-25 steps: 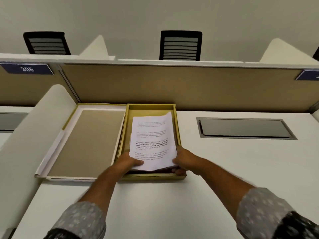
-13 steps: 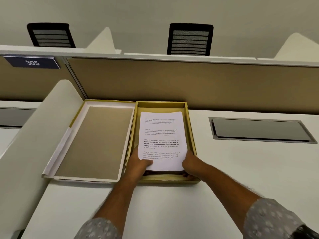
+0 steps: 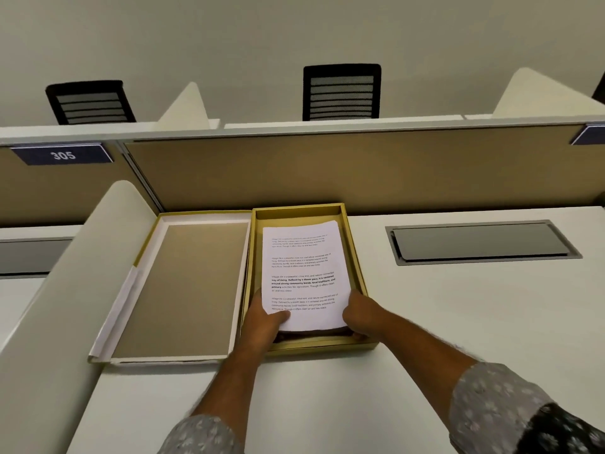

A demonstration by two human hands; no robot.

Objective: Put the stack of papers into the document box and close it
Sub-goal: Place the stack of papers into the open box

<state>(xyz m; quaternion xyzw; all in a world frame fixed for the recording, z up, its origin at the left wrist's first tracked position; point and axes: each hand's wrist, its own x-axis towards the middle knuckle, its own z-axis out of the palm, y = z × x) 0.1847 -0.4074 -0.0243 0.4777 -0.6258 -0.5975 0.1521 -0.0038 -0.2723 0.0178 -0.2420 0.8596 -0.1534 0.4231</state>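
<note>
A stack of white printed papers [image 3: 302, 273] lies inside the open gold document box [image 3: 358, 260] on the white desk. Its near end is held slightly above the box floor. My left hand [image 3: 262, 322] grips the stack's near left corner, thumb on top. My right hand [image 3: 360, 314] holds the near right corner, fingers under the sheets. The box's lid [image 3: 193, 290] lies open flat to the left, showing a tan inner panel with a white border.
A curved white divider [image 3: 65, 283] rises just left of the lid. A tan partition wall [image 3: 327, 168] stands right behind the box. A grey cable hatch [image 3: 481, 240] is set in the desk to the right. Black chairs sit beyond the partition.
The stack has gone from tilted above the box to lying down inside it, squared with the walls. Both hands have stayed on its near corners.
</note>
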